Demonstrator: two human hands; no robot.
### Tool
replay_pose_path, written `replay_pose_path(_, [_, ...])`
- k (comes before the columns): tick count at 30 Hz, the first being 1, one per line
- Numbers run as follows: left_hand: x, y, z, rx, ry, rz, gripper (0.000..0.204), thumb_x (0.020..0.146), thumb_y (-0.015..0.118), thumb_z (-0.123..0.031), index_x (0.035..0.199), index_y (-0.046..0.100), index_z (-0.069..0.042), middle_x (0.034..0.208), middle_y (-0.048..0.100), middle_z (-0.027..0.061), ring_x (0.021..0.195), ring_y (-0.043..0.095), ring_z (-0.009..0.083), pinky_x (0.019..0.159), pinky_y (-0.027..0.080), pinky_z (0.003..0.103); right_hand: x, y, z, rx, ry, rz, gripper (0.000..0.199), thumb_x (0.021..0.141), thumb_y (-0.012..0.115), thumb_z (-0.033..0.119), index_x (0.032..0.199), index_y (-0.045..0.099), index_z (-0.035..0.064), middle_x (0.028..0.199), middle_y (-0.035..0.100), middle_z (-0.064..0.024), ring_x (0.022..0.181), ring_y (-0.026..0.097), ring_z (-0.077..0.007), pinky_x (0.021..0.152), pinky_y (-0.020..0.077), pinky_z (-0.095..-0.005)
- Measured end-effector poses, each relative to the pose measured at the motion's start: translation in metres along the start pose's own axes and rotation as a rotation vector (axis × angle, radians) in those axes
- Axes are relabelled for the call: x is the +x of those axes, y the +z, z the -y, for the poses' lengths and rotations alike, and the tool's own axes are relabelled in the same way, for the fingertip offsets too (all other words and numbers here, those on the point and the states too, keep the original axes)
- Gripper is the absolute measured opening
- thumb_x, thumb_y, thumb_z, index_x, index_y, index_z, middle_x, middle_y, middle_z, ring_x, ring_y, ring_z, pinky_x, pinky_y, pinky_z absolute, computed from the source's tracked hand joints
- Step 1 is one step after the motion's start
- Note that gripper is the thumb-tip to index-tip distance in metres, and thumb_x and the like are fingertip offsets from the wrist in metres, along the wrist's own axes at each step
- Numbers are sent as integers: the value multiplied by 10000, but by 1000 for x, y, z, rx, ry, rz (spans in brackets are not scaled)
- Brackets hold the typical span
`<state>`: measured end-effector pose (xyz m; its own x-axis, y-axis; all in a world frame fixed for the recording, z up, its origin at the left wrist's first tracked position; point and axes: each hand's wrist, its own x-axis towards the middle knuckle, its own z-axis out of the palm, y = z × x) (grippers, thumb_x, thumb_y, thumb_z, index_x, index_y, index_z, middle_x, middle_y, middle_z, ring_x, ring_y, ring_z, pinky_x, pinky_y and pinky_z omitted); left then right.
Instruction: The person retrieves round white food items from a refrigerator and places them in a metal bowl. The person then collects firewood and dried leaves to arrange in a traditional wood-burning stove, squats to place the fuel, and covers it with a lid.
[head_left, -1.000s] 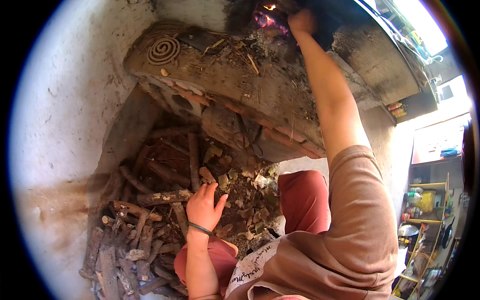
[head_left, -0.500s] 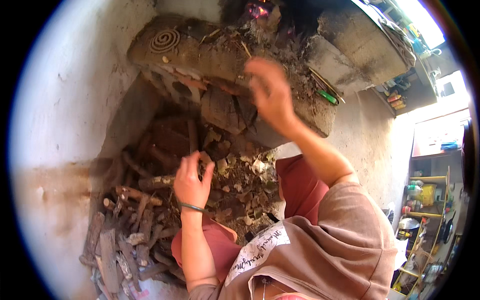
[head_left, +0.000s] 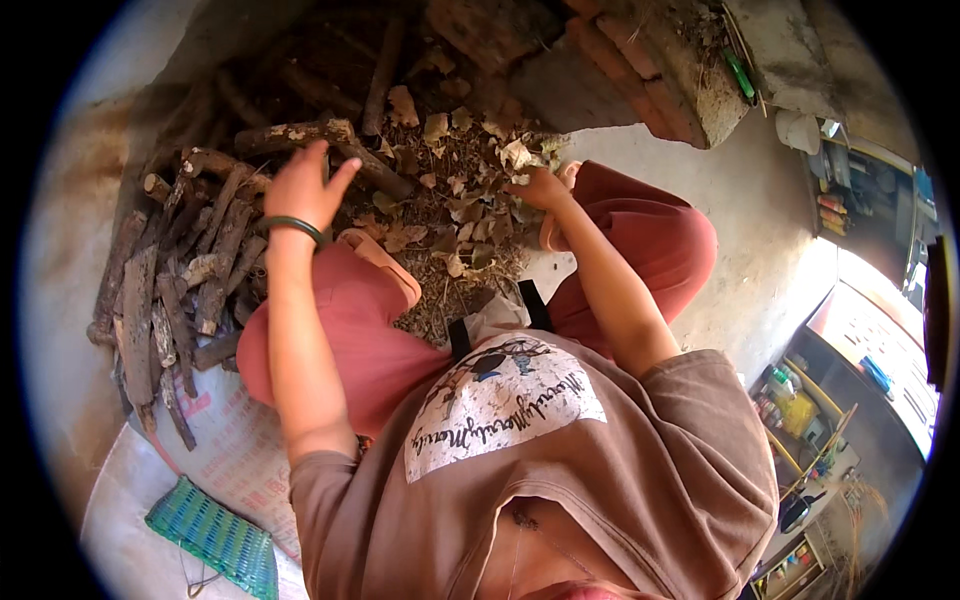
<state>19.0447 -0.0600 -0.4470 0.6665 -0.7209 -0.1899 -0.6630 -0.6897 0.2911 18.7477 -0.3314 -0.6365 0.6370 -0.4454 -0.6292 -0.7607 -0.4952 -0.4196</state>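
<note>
My left hand (head_left: 303, 190), a dark bangle at its wrist, is over the woodpile with thumb and fingers apart. Just beyond its fingertips lies a thick log (head_left: 285, 137), and a shorter piece of wood (head_left: 383, 178) slants past its thumb; whether they touch is unclear. My right hand (head_left: 541, 188) is low at the right edge of the dry leaves (head_left: 485, 215), beside my right foot. Its fingers look closed together at a pale dry leaf (head_left: 518, 155); the fingertips are partly lost among the leaves.
Several cut branches (head_left: 205, 265) are stacked at the left against the wall. A brick and clay stove ledge (head_left: 690, 85) with a green lighter (head_left: 739, 74) stands at the far right. A printed sack (head_left: 215, 430) and a blue-green woven item (head_left: 215, 535) lie lower left. Shelves (head_left: 800, 430) stand right.
My right hand has come down from above the stove ledge to the leaves on the floor. The view has tilted lower, so the fire is out of sight. My left hand remains near the wood.
</note>
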Motion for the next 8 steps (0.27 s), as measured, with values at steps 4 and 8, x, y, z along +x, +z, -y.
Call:
replay_pose_path(4, [-27, 165, -4, -502, -435, 391, 810, 841, 677, -596, 1379, 504, -15, 1231, 647, 202, 1114, 638, 333, 920, 507, 428, 37, 24, -71, -51, 360, -72, 897, 773, 660, 695, 1369, 561, 33, 1304, 578, -306, 1326, 473, -413, 1061, 419, -439])
replay_pose_path(8, [-135, 345, -21, -540, -956, 937, 1218, 691, 764, -677, 1563, 183, -57, 1560, 315, 222, 1397, 389, 382, 1102, 418, 496, 96, 26, -45, -124, 218, -129, 896, 798, 635, 696, 1446, 480, 96, 1353, 546, -281, 1290, 501, -415, 1040, 433, -485])
